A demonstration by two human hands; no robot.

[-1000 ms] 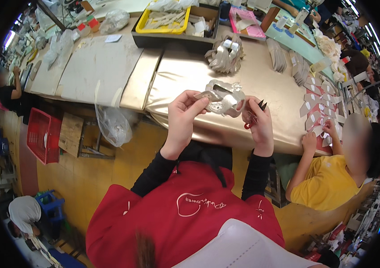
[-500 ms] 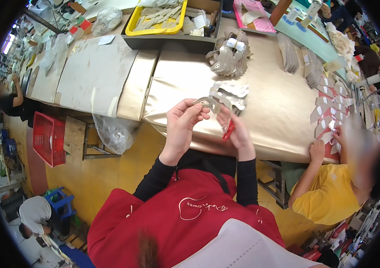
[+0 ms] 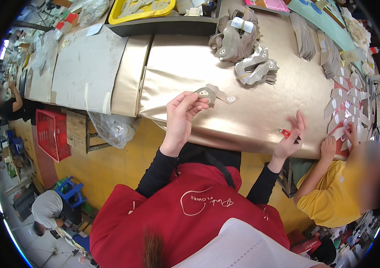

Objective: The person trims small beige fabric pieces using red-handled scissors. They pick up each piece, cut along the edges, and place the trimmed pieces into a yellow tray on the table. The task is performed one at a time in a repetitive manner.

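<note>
One curved grey piece [image 3: 207, 92], grainy-looking, is pinched in your left hand [image 3: 179, 118]; your right hand [image 3: 291, 137], fingers half-extended, holds what look like red snips [image 3: 284, 132].

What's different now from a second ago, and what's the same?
The small grey bundle, earlier up at both hands, was let go and lies on the gold-covered table beside the big banded bundle. The right hand has swung right, away from the left hand. Same as before: the right carries red-handled snips, and the left pinches grey material.
</note>
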